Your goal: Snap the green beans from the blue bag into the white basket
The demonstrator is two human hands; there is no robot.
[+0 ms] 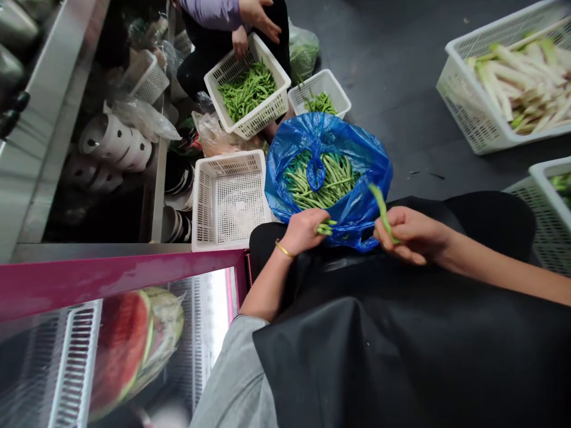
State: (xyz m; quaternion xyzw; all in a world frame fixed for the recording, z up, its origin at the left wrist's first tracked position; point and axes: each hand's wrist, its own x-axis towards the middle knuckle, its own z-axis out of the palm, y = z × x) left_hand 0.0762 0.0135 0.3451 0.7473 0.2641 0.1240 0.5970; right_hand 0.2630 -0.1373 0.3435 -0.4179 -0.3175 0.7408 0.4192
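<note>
A blue plastic bag (379, 154) lies open in front of my knees, with many long green beans (330, 181) inside. My left hand (307, 230), with a gold bangle at the wrist, is closed around a few bean pieces (327, 227) at the bag's near edge. To the right of the bag, my right hand (413, 235) pinches one green bean (382, 209) between thumb and fingers, its far end pointing up and left. Left of the bag stands a white basket (229, 199) with nothing in it.
Another person (214, 12) sits ahead, one hand at a white basket (263, 125) of green beans. Beside it is a smaller bean basket (341, 98). Baskets of white-stemmed vegetables (521, 83) stand right. A glass-topped cooler with watermelon (120, 345) and a metal shelf (57, 113) are left.
</note>
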